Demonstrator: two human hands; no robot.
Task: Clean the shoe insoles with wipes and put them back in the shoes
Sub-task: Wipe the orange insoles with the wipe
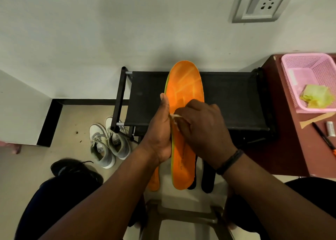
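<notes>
My left hand (160,130) grips the left edge of an orange insole (185,86), which stands lengthwise in front of me, toe end pointing away. My right hand (201,128) pinches a small whitish wipe (175,118) against the middle of the insole. Below it on the pale floor lie a second orange insole (154,182) and two black insoles (207,181), partly hidden by my arms. A grey and white pair of shoes (107,143) stands on the floor to the left. A black shoe (72,167) lies near my left knee.
A black fabric shoe rack (236,97) stands against the white wall. On a dark red table (283,148) at the right sit a pink basket (309,68) with yellow-green cloths (317,96), a pen (322,137) and a small tube (330,128). A stool frame (181,216) is between my knees.
</notes>
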